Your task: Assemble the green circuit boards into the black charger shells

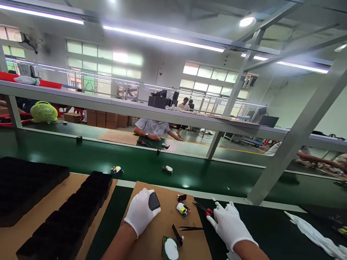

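Note:
My left hand (141, 211), in a white glove, is closed around a small black plastic case (154, 201) above the brown cardboard sheet (146, 245). My right hand (229, 222), also gloved, has thumb and fingers about the red handles of pliers (203, 208), whose dark jaws point left. Between my hands lie a circuit board (183, 209) with yellow and white parts and a small black part (181, 197). Nearer me are dark tweezers (191, 228), a black strip-like piece (177, 234) and a green board (171, 248) with a white patch.
Rows of black cases (81, 206) stand to the left. A green conveyor belt (138, 162) crosses ahead, carrying circuit boards (116, 169). A metal frame post (295, 130) rises at right, near a white glove (311, 229). A co-worker (153, 128) sits across the belt.

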The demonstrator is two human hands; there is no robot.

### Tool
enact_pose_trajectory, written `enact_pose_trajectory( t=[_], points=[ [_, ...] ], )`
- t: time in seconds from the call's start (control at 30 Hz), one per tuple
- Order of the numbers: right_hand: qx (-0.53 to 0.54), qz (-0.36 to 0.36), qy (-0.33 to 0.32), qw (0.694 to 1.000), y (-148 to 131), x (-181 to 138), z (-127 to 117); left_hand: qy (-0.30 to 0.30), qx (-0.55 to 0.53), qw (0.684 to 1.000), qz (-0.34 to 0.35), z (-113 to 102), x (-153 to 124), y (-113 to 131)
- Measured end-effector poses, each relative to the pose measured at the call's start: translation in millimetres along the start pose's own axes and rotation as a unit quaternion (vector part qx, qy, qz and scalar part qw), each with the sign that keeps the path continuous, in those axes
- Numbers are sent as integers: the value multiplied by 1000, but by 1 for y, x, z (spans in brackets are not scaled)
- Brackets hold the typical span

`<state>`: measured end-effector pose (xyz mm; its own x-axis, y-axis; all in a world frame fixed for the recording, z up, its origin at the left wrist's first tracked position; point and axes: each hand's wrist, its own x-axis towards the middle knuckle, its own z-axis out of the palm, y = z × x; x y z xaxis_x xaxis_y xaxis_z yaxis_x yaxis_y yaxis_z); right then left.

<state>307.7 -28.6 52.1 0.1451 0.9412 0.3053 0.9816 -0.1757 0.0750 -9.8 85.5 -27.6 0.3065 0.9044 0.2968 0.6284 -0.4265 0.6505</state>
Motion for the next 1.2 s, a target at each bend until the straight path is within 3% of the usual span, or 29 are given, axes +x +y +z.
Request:
enact_pose_trajectory(
  t=[0.17,0.3,0.47,0.63,0.8,1.03,1.2],
  points=[
    [28,-46,-52,997,-42,105,23,-14,-8,1000,-1,2,2,2],
    [81,-89,-88,989,-80,204,58,-23,-4,1000,-8,5,5,3],
    [116,-78,-126,982,-116,272,108,-35,14,999,-16,4,12,3],
    [165,-93,-144,971,-133,285,125,-39,22,999,-25,0,17,6],
    [164,-132,-200,957,-141,277,122,-53,22,998,-21,0,17,5],
    [161,-141,-190,958,-137,260,111,-42,7,999,-23,4,15,3],
    [250,-178,-186,933,-163,238,113,-29,-103,994,-39,3,15,4]
  ],
)
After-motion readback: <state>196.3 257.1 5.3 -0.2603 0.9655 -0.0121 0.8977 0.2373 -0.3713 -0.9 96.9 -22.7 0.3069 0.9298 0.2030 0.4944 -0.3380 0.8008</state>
